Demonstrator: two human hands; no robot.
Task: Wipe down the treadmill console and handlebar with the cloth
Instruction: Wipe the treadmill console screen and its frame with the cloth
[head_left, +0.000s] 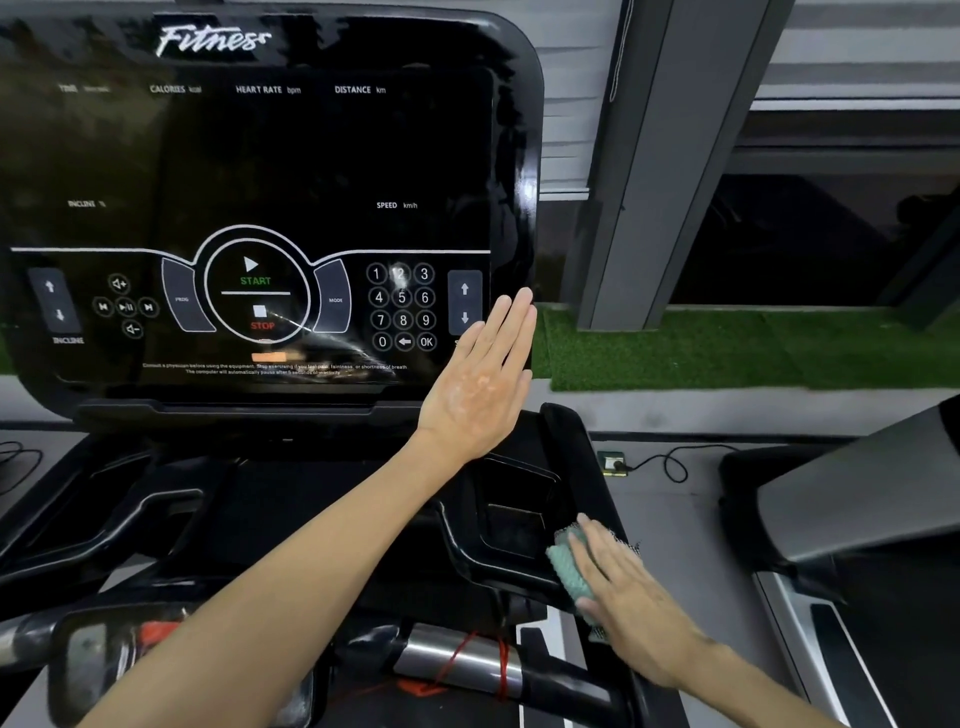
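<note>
A crumpled mint-green cloth (569, 569) lies on the treadmill's black right handlebar (574, 447), towards its near end. The glossy black console (260, 156) stands dark, printed with START, STOP and a number keypad, streaked near its bottom edge.

— What sort of place?

— A gym, by the look of it.

— Judging by what?

— By the treadmill console (260, 156), marked "Fitness" across the top, with labels for calories, heart rate, distance, incline and speed, plus START and STOP buttons (257, 296) and a number keypad (401, 306).

— Only the one machine?

— No. Part of a second machine (841, 509) just to the right, grey and black, set alongside.

— And the room itself?

— Grey floor with a floor socket (612, 462) and a black cable (670, 462) plugged in. Beyond, a strip of green artificial turf (727, 348) along dark windows (805, 239), a grey pillar (639, 182), blinds (857, 47) above.
</note>
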